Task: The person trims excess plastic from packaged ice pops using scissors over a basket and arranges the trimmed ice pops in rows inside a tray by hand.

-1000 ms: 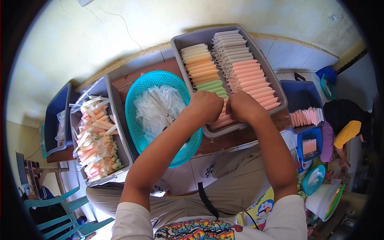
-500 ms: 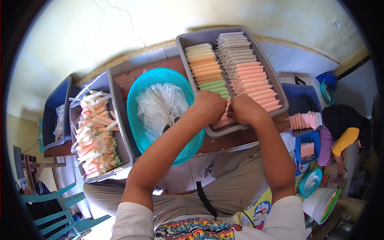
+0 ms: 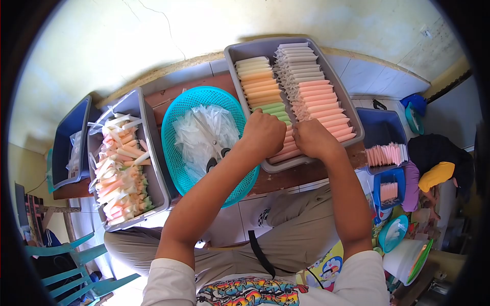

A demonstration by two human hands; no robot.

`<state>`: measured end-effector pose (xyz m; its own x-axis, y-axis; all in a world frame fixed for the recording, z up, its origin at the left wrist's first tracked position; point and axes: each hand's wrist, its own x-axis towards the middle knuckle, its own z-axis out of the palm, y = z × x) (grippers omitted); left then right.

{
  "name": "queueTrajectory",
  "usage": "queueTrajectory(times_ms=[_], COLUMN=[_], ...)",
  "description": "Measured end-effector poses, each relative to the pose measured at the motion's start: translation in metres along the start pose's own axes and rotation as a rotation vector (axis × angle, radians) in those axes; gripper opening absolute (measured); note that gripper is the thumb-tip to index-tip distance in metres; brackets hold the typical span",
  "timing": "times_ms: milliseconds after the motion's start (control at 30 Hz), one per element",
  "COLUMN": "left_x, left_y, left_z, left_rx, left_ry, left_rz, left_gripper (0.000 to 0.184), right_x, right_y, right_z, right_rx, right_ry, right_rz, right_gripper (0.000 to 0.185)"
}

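Observation:
Both my hands are over the front part of a grey tray filled with rows of thin plastic-wrapped ice pops. My left hand is closed, knuckles up, at the left row, just below the green ice pops. Close beside it, my right hand is closed too, over the inner end of the pink ice pops. More pink tubes show between and below the hands. What the fingers pinch is hidden under them.
Left of the tray, a turquoise basket holds clear plastic bags and scissors. Further left, a grey bin is heaped with loose ice pops. A blue bin with pink packs stands at right, near another person.
My hands stay over the same spot, with the right hand shifted slightly left. The whole view has moved a little; the rows of ice pops look the same.

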<state>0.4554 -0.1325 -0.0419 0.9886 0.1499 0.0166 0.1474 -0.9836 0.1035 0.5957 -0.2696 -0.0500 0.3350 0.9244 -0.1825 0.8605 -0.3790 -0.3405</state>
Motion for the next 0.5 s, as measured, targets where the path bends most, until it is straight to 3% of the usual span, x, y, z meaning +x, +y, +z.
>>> queueTrajectory(times_ms=[300, 500], left_x=[-0.002, 0.000], left_y=[-0.002, -0.003], left_z=[0.006, 0.003], left_rx=[-0.002, -0.011], left_ry=[0.114, 0.032], left_rz=[0.016, 0.022], left_gripper=[0.007, 0.012], right_x=[0.009, 0.010], right_y=[0.004, 0.002], right_z=[-0.003, -0.013], right_rx=[0.007, 0.109], right_ry=[-0.195, -0.261], right_rz=[-0.066, 0.003], right_gripper=[0.025, 0.034])
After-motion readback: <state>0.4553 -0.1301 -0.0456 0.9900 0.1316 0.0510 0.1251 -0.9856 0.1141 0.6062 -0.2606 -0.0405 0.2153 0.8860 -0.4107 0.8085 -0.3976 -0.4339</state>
